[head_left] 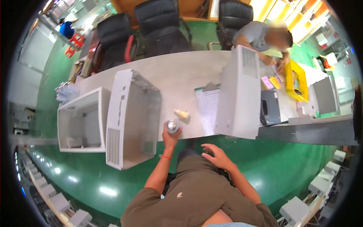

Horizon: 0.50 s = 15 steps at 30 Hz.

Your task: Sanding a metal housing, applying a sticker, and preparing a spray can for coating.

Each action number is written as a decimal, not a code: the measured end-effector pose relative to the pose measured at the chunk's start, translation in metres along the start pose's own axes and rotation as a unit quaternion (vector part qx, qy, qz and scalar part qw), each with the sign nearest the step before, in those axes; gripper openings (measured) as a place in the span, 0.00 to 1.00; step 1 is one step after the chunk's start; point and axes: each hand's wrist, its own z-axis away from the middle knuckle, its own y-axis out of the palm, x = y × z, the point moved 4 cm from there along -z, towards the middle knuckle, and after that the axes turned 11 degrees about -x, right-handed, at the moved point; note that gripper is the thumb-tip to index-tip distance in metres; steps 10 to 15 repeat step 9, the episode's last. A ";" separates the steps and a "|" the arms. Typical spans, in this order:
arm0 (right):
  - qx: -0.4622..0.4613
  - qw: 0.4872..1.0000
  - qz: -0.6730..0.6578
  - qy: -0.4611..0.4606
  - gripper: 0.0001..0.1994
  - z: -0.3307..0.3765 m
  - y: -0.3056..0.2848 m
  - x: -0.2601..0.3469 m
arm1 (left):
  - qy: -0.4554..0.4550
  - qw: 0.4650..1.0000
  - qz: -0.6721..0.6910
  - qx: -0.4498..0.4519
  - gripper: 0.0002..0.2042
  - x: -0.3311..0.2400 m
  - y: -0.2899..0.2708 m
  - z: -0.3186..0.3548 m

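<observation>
My left hand (171, 140) is wrapped round a silver metal can (172, 126) at the front edge of the table. Seen from above, the can shows a round top; whether it stands on the table or is lifted I cannot tell. Just beyond it is a small cream-yellow bottle (183, 114) with a narrow tip, apart from the hand. My right hand (216, 156) hovers above my lap, holding nothing, its fingers apart and slightly curled. A clipboard (207, 109) with a printed sheet lies on the table to the right of the bottle.
Two grey box-shaped metal housings (132, 117) (240, 94) flank the work area. An open-fronted grey casing (81, 123) sits at the left. Across the table (181, 64) a person (257, 36) leans over papers beside a yellow bin (297, 81). A black case (270, 108) lies nearby.
</observation>
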 end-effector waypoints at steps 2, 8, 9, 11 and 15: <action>0.025 0.999 -0.007 0.039 0.26 -0.003 0.005 -0.003 | 0.002 1.000 -0.003 0.019 0.28 0.012 0.004 -0.001; 0.026 0.994 -0.021 0.108 0.27 0.008 -0.016 -0.052 | -0.012 0.997 -0.008 0.072 0.31 0.012 0.009 -0.008; 0.023 0.991 -0.025 0.127 0.28 0.015 -0.027 -0.067 | 0.001 0.995 -0.003 0.099 0.31 0.006 0.029 -0.019; 0.023 0.991 -0.025 0.127 0.28 0.015 -0.027 -0.067 | 0.001 0.995 -0.003 0.099 0.31 0.006 0.029 -0.019; 0.023 0.991 -0.025 0.127 0.28 0.015 -0.027 -0.067 | 0.001 0.995 -0.003 0.099 0.31 0.006 0.029 -0.019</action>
